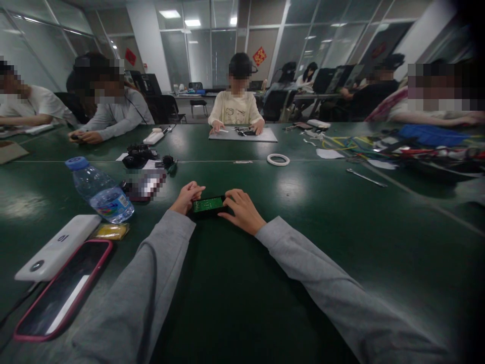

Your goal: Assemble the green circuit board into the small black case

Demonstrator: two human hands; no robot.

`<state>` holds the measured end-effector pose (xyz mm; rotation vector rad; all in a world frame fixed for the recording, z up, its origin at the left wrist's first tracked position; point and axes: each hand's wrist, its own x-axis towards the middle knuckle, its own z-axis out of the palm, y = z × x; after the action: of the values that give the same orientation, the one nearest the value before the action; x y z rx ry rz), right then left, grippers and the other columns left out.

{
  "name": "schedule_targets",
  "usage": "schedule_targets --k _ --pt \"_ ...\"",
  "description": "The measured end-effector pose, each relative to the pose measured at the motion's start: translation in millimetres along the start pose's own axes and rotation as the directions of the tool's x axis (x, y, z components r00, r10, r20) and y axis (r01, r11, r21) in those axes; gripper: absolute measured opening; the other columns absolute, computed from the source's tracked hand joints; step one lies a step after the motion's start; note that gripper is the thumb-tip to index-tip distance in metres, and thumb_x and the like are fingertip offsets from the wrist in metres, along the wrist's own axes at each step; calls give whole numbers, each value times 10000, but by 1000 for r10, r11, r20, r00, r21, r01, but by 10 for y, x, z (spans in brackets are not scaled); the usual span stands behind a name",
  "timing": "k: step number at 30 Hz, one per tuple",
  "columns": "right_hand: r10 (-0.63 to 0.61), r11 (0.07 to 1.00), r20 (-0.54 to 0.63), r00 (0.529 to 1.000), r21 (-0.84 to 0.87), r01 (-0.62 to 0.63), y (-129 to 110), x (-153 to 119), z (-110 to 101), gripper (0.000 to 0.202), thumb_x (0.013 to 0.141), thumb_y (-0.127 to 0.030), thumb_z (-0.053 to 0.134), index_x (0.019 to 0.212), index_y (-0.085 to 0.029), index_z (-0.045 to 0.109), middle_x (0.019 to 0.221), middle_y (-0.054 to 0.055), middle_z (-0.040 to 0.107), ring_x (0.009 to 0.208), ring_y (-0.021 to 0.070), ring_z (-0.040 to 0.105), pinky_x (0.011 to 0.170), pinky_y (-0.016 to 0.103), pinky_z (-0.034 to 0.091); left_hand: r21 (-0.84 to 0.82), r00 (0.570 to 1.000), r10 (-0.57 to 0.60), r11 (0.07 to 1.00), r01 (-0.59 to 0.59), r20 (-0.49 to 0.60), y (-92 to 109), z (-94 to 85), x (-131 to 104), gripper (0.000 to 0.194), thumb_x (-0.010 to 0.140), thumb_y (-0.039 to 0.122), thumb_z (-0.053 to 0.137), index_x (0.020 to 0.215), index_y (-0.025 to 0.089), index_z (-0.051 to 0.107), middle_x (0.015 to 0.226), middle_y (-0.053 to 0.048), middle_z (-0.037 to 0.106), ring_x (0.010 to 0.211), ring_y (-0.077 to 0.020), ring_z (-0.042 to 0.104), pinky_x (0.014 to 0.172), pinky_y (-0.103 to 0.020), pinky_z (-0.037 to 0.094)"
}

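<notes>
A black shallow case with a green circuit board (207,203) facing up lies on the dark green table between my two hands. At its left end is my left hand (185,198), fingers curled and pinched together; what they hold, if anything, is too small to make out. My right hand (242,208) grips the right end of the case, with the thumb along the near edge and the fingers over the far edge. The fingers partly cover that end.
To my left stand a tilted water bottle (104,194), a white power bank (58,247), a phone (64,290) and a yellow packet (112,231). Ahead lies a white tape ring (278,160). A wrench (366,178) and tangled cables (409,146) are right. Several people sit around.
</notes>
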<state>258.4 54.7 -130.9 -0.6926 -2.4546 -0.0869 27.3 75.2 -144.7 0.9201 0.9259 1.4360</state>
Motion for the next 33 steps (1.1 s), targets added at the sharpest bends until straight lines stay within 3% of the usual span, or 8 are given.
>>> schedule_targets --k 11,26,33 --pt "-137 989 51 989 59 134 -179 -17 -38 207 916 -383 511 936 -180 547 1036 71 579 914 201 500 752 328 349 5 998 -27 1000 27 51 -11 -65 54 558 570 201 800 600 190 243 410 128 253 336 -10 228 387 -170 141" --pt "-89 982 33 995 167 83 -210 -35 2 279 924 -452 491 880 -205 614 883 20 604 734 127 551 650 261 372 3 1000 -17 1000 17 -23 -9 -77 9 546 559 196 798 600 189 253 431 121 260 370 -15 263 406 -163 209" --pt "-158 978 40 987 142 151 -217 -45 -2 268 923 -440 500 953 -192 598 951 45 602 833 158 546 693 280 400 -11 1000 -19 1000 19 14 -6 -84 34 575 559 188 800 596 187 226 425 121 258 367 -10 246 404 -161 184"
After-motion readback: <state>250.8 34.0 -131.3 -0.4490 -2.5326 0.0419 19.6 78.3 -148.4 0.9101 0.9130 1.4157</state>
